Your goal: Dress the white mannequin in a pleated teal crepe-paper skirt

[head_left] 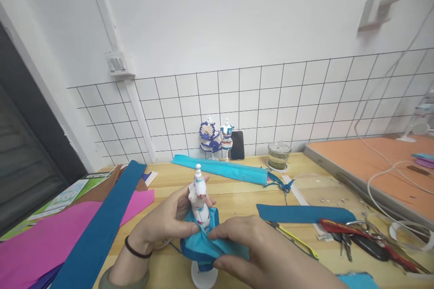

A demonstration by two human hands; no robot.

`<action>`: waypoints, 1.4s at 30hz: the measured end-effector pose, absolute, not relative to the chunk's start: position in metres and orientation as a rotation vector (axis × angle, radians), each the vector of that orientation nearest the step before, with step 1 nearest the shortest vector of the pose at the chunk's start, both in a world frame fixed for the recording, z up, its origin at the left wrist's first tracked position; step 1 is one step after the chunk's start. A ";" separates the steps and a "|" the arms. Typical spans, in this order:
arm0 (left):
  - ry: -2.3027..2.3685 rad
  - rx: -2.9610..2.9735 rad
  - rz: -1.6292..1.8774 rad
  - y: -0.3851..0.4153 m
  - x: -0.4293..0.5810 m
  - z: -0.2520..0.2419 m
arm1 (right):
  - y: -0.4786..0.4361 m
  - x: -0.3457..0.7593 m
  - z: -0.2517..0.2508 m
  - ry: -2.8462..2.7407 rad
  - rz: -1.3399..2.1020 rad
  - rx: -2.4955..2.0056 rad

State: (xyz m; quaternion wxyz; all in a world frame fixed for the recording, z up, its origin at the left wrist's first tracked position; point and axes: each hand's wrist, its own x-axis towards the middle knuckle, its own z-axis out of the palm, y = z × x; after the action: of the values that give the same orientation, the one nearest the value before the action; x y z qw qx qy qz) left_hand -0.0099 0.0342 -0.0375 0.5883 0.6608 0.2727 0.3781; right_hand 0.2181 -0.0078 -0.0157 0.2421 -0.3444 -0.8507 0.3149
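Closest to the lens is the right hand [257,246], set just right of the miniature dress form [199,198], which stands on its round white base [202,277] at the near edge of the bench [237,194]. Largest around the form are the pink sheet [50,239] well to its left and the dark blue strip [101,230] lying across that sheet. Behind the form runs a light blue strip [220,168], to its right lies a teal strip [305,213], and further right a bunch of keys [352,235]. Smaller again, behind the form by the tiled wall, stand two dressed forms [215,137] and a glass cup [279,155]. The work looks like gathering blue crepe paper [203,246] round the form's waist. I judge it goes best with small, even folds, the paper drawn snug without tearing, and the form kept upright. The left hand [166,221] grips the form's torso from the left, its fingers closed around it. The right hand's fingers are together, thumb and forefinger pinched on a fold of the paper at the waist.
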 end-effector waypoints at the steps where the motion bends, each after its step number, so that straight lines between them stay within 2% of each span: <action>1: 0.638 1.525 0.882 0.034 -0.011 -0.039 | -0.009 0.217 -0.016 -2.341 0.829 -0.933; 17: 0.638 1.596 0.779 0.032 -0.004 -0.030 | -0.003 0.207 -0.029 -2.216 0.654 -1.022; 32: 0.683 1.660 0.765 0.029 0.000 -0.026 | 0.000 0.211 -0.025 -2.123 0.972 -0.891; 42: 0.714 1.756 0.730 0.028 0.004 -0.025 | 0.006 0.203 -0.033 -1.989 0.957 -0.958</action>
State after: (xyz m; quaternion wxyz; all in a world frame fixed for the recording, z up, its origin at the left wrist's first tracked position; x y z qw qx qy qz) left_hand 0.0045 0.0277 -0.0251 0.5271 0.7346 0.2986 0.3056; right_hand 0.2029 0.0055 -0.0334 0.3596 -0.3716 -0.7714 0.3711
